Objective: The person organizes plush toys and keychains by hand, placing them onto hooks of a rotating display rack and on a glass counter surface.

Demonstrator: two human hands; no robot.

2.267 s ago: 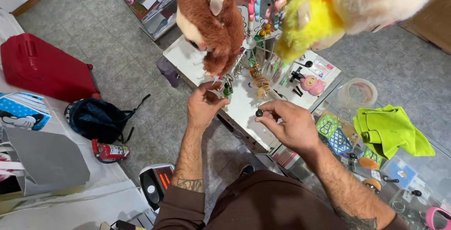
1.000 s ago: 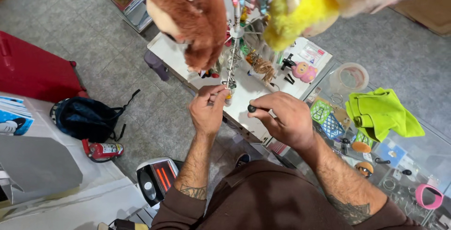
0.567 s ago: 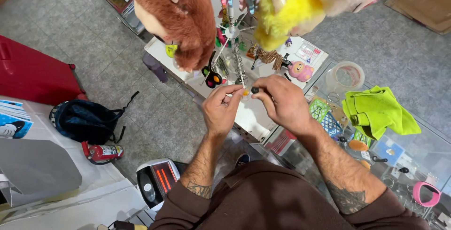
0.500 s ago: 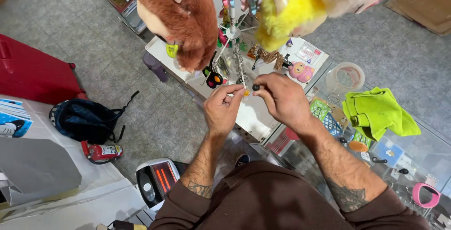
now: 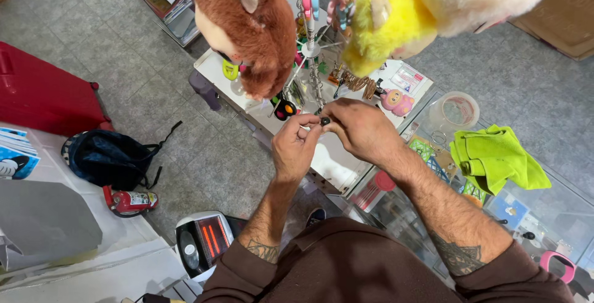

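Both my hands meet at a small dark piece (image 5: 324, 120) (too tiny to identify): left hand (image 5: 297, 148) and right hand (image 5: 359, 131) fingertips pinch it beneath the brown plush toy (image 5: 253, 24).

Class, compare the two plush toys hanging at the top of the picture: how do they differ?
The brown plush toy hangs left; the yellow plush toy hangs right. The brown one is rust-coloured with a pale ear, the yellow one bright, beside cream fur. Both hang above the hands and are furry.
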